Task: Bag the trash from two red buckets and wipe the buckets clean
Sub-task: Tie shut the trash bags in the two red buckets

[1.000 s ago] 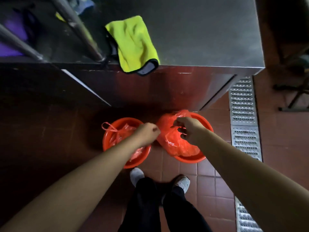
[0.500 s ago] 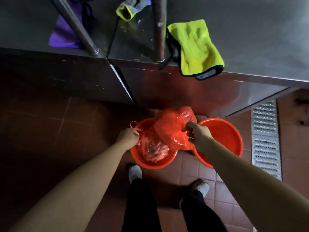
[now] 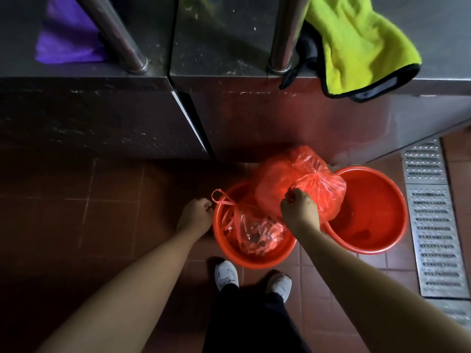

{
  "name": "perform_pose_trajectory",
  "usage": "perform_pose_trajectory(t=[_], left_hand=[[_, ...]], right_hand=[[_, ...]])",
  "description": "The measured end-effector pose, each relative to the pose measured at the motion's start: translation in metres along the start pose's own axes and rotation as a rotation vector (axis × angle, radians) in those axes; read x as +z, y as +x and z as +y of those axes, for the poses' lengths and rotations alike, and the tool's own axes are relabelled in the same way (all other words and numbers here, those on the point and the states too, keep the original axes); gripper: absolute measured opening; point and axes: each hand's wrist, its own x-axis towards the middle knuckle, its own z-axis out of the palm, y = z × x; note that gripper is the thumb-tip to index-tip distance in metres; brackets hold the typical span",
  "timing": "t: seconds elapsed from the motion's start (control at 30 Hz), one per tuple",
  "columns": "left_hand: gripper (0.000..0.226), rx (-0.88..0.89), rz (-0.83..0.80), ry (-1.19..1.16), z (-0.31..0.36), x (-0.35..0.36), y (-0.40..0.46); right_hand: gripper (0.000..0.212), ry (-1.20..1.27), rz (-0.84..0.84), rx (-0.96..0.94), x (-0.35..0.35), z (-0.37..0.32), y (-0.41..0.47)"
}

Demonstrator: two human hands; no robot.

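Lifting the tied bag (image 3: 300,179) with right hand (image 3: 299,212) gripping its knot, left hand (image 3: 196,216) pinching other bag's handle (image 3: 220,198), probably needing a move into that bag next.

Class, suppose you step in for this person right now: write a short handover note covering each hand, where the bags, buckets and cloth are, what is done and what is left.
Right hand: grips the knotted top of the full red bag, holding it over the left bucket.
Left hand: at the left bucket's outer rim by a bag handle; grip unclear.
A second red bag with trash lies inside the left bucket.
Right bucket: bag out, inside looks wet.
Yellow cloth hangs over the steel counter edge, untouched.
Done: right bucket emptied.
Left: gather both bags, clear the left bucket, wipe both buckets.
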Motion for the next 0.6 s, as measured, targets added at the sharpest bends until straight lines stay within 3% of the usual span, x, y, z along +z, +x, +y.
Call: perform_pose_trajectory(t=[0.07,0.33,0.6], left_hand=[[0.029,0.013,0.011,0.011,-0.002,0.015,0.02],[0.041,-0.079,-0.163,0.142,-0.022,0.086,0.109],[0.013,-0.097,-0.164,-0.093,-0.023,0.117,0.129]], right_hand=[[0.019,-0.05,0.034,-0.034,0.011,0.012,0.009],[0.015,-0.148,0.157,-0.243,0.047,0.044,0.038],[0.011,-0.145,0.229,-0.311,0.056,0.056,0.041]])
